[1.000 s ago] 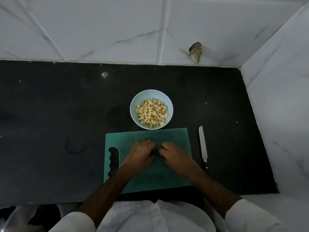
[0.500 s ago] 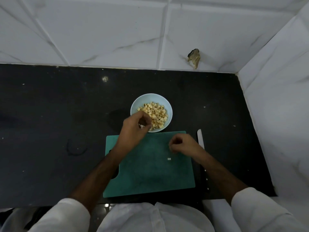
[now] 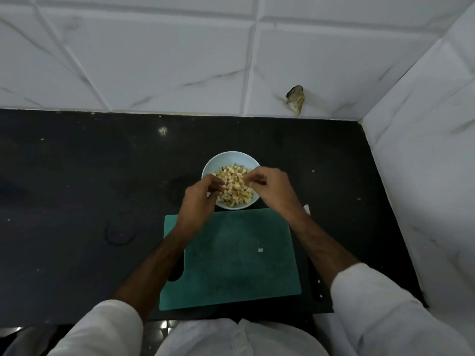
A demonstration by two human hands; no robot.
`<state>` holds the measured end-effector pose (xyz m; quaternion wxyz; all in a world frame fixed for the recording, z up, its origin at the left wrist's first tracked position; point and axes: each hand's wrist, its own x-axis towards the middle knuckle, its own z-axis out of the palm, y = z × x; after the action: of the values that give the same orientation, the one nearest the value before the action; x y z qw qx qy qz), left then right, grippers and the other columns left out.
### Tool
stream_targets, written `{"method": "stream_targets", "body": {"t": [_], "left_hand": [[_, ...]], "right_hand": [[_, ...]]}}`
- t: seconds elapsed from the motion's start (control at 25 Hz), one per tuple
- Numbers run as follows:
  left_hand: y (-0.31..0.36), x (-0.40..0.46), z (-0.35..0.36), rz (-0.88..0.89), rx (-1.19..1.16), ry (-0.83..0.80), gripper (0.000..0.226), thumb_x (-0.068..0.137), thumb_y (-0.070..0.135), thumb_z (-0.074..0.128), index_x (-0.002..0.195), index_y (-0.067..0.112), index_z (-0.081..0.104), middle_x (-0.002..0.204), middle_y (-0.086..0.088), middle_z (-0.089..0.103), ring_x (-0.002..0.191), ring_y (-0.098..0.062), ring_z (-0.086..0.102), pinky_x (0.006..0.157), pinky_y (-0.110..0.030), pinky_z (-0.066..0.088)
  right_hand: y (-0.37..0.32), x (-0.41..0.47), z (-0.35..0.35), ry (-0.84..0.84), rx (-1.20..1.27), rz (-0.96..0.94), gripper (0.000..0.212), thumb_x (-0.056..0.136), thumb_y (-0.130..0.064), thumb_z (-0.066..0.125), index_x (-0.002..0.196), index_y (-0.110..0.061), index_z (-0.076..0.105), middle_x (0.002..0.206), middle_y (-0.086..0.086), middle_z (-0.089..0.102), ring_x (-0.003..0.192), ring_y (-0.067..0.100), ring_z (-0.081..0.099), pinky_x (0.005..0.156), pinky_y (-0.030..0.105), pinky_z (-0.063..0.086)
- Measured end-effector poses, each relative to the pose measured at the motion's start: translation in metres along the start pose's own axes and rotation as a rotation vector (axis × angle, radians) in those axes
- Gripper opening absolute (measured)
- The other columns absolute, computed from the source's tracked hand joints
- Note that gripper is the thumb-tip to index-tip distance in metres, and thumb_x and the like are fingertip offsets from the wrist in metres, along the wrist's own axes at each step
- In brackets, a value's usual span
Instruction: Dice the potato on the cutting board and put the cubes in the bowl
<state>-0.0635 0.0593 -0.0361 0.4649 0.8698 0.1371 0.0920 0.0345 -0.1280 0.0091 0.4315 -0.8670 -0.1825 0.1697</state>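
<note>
A pale blue bowl [image 3: 231,154] heaped with yellow potato cubes [image 3: 235,187] stands on the black counter just beyond the green cutting board [image 3: 231,268]. Both hands hover over the bowl. My left hand [image 3: 198,201] is at its left rim, fingers loosely apart and holding nothing that shows. My right hand [image 3: 268,187] is at the right rim, its fingertips pinched together over the heap, apparently on small potato pieces. One stray cube [image 3: 260,250] lies on the board, right of centre. The rest of the board is bare.
A knife lies right of the board, mostly hidden under my right forearm; its tip [image 3: 306,208] and dark handle [image 3: 317,286] show. White tiled walls close off the back and right side. A brownish scrap [image 3: 295,100] hangs on the back wall.
Both hands left the board's centre. The left went to the bowl first. The right then rose from the board to the bowl's right rim. A stray cube now shows on the board.
</note>
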Motion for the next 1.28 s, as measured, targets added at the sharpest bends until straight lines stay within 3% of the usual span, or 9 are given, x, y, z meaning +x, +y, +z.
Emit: {"method": "stream_targets", "body": {"t": [0.16,0.32,0.48,0.56,0.68,0.84,1.0,1.08,1.28], "left_hand": [[-0.007,-0.003,0.002,-0.016,-0.020,-0.012,0.032,0.084,-0.004,0.073,0.101,0.021,0.066,0.100,0.008,0.069,0.091,-0.003,0.067,0.078,-0.019,0.054],[0.000,0.008,0.006,0.008,-0.004,0.000,0.035,0.083,-0.006,0.072,0.108,0.017,0.066,0.101,0.002,0.066,0.090,-0.004,0.065,0.078,-0.008,0.048],[0.005,0.013,0.008,0.053,0.032,-0.081,0.045,0.083,-0.021,0.052,0.109,0.015,0.063,0.122,-0.003,0.060,0.092,-0.006,0.070,0.077,-0.026,0.059],[0.002,0.013,0.007,0.071,0.057,-0.076,0.044,0.080,-0.019,0.060,0.106,0.015,0.065,0.121,-0.001,0.056,0.089,-0.005,0.068,0.076,-0.020,0.057],[0.000,0.014,0.004,0.036,0.064,-0.064,0.036,0.081,-0.003,0.076,0.106,0.020,0.065,0.115,0.005,0.055,0.089,-0.005,0.065,0.076,-0.012,0.051],[-0.002,0.012,-0.002,0.088,0.061,-0.032,0.029,0.090,-0.002,0.065,0.108,0.020,0.065,0.115,0.007,0.056,0.093,-0.006,0.064,0.080,-0.028,0.058],[-0.007,0.009,-0.016,0.181,0.165,-0.015,0.027,0.091,0.006,0.063,0.106,0.028,0.063,0.109,0.017,0.054,0.091,-0.003,0.063,0.079,-0.046,0.055],[-0.002,0.012,-0.023,0.187,0.226,-0.021,0.028,0.090,0.010,0.064,0.107,0.032,0.061,0.109,0.017,0.053,0.098,-0.006,0.062,0.083,-0.042,0.050],[0.012,0.013,-0.032,0.233,0.488,-0.071,0.039,0.088,0.022,0.069,0.125,0.029,0.057,0.130,0.008,0.052,0.125,-0.014,0.048,0.100,-0.036,0.028]], "right_hand": [[0.026,-0.033,-0.014,-0.091,0.076,0.044,0.013,0.088,-0.004,0.073,0.093,-0.015,0.076,0.086,-0.006,0.077,0.083,0.006,0.073,0.080,0.024,0.058],[0.062,-0.070,0.003,-0.259,-0.174,-0.010,0.013,0.087,-0.004,0.072,0.096,-0.013,0.075,0.093,-0.004,0.073,0.086,0.006,0.068,0.081,0.025,0.055],[0.078,-0.090,0.018,-0.452,-0.478,-0.072,0.022,0.084,-0.019,0.077,0.103,-0.012,0.069,0.105,0.001,0.060,0.097,0.017,0.061,0.082,0.034,0.050],[0.081,-0.094,0.023,-0.478,-0.526,-0.079,0.021,0.086,-0.018,0.074,0.104,-0.010,0.067,0.109,0.003,0.060,0.101,0.018,0.059,0.082,0.033,0.046],[0.082,-0.098,0.030,-0.463,-0.544,-0.112,0.013,0.086,-0.015,0.066,0.098,-0.011,0.063,0.105,0.006,0.062,0.099,0.025,0.061,0.080,0.036,0.047],[0.075,-0.094,0.028,-0.422,-0.617,-0.102,0.013,0.085,-0.019,0.062,0.096,-0.013,0.057,0.101,0.007,0.061,0.093,0.025,0.060,0.072,0.034,0.044],[0.023,-0.049,0.001,-0.065,-0.156,-0.159,0.012,0.080,-0.004,0.073,0.086,-0.013,0.067,0.087,-0.002,0.065,0.078,0.008,0.063,0.070,0.024,0.052],[-0.008,-0.020,-0.006,0.037,-0.065,-0.224,0.013,0.082,-0.002,0.074,0.089,-0.012,0.070,0.091,-0.002,0.067,0.081,0.006,0.066,0.075,0.018,0.054],[-0.013,0.020,-0.010,-0.006,-0.099,-0.117,0.015,0.083,-0.005,0.076,0.091,-0.017,0.077,0.090,-0.006,0.076,0.085,0.005,0.072,0.084,0.032,0.061]]}}
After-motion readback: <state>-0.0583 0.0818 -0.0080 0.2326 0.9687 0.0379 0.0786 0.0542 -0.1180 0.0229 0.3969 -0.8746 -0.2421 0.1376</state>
